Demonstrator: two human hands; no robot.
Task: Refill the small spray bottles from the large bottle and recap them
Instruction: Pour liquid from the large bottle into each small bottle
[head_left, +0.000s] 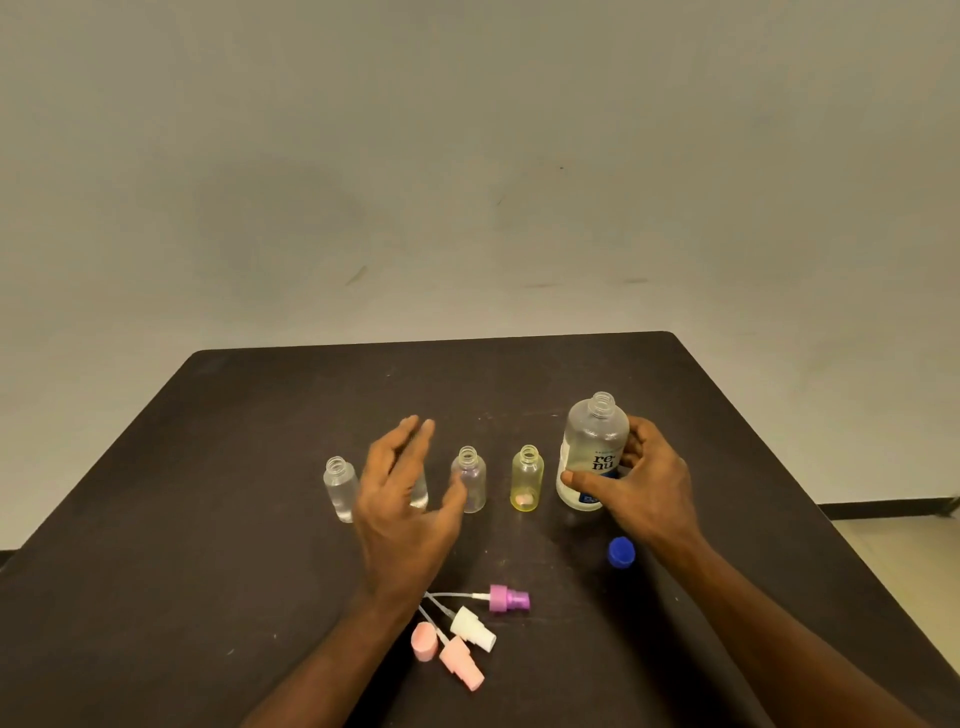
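Note:
My right hand (644, 483) grips the large clear bottle (592, 441), which stands upright and uncapped at the right of the row. Its blue cap (621, 552) lies on the table just in front. To its left stand small uncapped bottles: a yellowish one (527, 479), a pale pink one (470, 475), one mostly hidden behind my left hand, and a clear one (340, 486) at the far left. My left hand (402, 499) hovers open over the hidden bottle, fingers straight. Purple (506, 598), white (472, 627) and pink (460, 662) spray heads lie near me.
A loose pink cap (423, 640) lies beside the spray heads. The dark table (208, 545) ends at a far edge against a plain wall, with its right edge dropping to a light floor.

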